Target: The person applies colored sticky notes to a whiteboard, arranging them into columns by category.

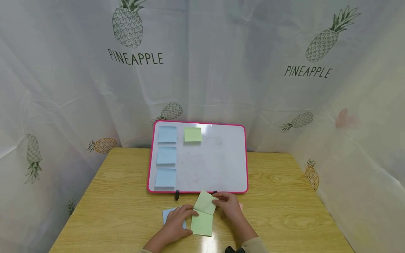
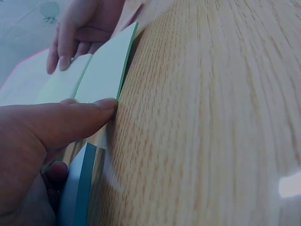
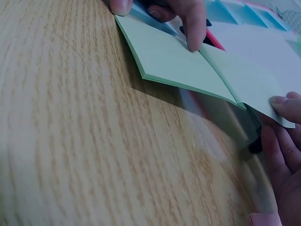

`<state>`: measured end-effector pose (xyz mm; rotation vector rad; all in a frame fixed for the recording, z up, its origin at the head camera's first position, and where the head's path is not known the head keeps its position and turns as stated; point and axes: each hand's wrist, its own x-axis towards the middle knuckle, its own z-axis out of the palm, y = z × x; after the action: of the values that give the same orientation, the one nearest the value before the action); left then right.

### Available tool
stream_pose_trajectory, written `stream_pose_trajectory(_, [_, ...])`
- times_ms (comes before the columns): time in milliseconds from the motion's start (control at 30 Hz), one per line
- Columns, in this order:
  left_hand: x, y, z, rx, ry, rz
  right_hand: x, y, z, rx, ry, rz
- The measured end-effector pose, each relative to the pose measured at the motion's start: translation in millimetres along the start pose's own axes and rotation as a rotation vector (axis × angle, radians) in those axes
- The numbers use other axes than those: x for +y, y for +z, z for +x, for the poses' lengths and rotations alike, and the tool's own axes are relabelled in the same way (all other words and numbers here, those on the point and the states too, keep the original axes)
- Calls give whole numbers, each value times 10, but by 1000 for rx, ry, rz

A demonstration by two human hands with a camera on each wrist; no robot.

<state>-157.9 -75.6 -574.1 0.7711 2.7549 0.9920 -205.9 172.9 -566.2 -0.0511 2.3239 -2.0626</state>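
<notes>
My left hand [image 1: 175, 222] holds a pad of light green sticky notes [image 1: 201, 225] by its left side, thumb at the near corner and a fingertip by the fold. The pad is tilted with its near edge raised over the table. Between thumb and fingers, my right hand [image 1: 230, 206] pinches the top green sheet [image 1: 204, 202], which is folded back away from me and still joined to the pad along the far edge. Partly under the left hand lies a blue sticky note pad [image 1: 166, 214]. A pink pad [image 3: 264, 219] peeks out beside the right hand, mostly hidden.
Behind the hands a pink-framed whiteboard [image 1: 215, 165] leans on black feet [image 1: 177, 195]. Blue notes [image 1: 167, 134] run down its left side, and one green note [image 1: 192, 135] is stuck near the top. Pineapple-print cloth [image 1: 215, 70] hangs around the wooden table [image 1: 278, 203].
</notes>
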Motion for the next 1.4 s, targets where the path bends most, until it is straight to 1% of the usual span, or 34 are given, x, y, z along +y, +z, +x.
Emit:
stream_pose_trajectory(133, [12, -6, 0, -4, -7, 3, 22, 9, 29, 9, -24, -17])
stream_pose_trajectory(233, [20, -11, -3, 0, -4, 3, 5, 15, 36, 23, -21, -14])
stream_pose_trajectory(367, [25, -13, -10, 8, 1, 5, -27, 23, 42, 33, -11, 29])
stream_pose_trajectory(533, [34, -17, -18, 18, 12, 9, -48, 23, 59, 41, 21, 75])
stream_pose_trajectory(667, [38, -27, -18, 0, 14, 11, -71, 8, 72, 68, 44, 61])
stream_pose_trajectory(733, [41, -32, -17, -11, 14, 15, -92, -7, 80, 83, 51, 70])
stream_pose_trajectory(800, [48, -40, -11, -21, 13, 22, -110, -22, 90, 79, 51, 91])
stream_pose_trajectory(833, [53, -44, -7, -26, 11, 28, -168, -29, 79, 68, 58, 98])
stream_pose_trajectory(900, [58, -66, 6, -34, 9, 30, -192, -49, 109, 48, 48, 61])
stream_pose_trajectory(967, [52, -98, 27, -26, 4, -32, -217, -62, 147, 21, 30, 11])
stream_pose_trajectory(1033, [68, -158, 53, -17, -13, -120, -253, -74, 192, -6, 10, -51])
stream_pose_trajectory(1067, [81, -197, 69, -4, -23, -165, -229, -81, 233, -14, -8, -73])
stream_pose_trajectory(1133, [132, -289, 110, 40, -37, -245, -282, -88, 270, -39, -22, -84])
stream_pose_trajectory(1167, [171, -346, 136, 60, -48, -261, -312, -89, 288, -49, -29, -86])
stream_pose_trajectory(1300, [294, -562, 272, 183, -60, -231, -456, -74, 357, -69, -36, -96])
stream_pose_trajectory(1400, [353, -705, 388, 264, -66, -187, -550, -40, 423, -80, -39, -68])
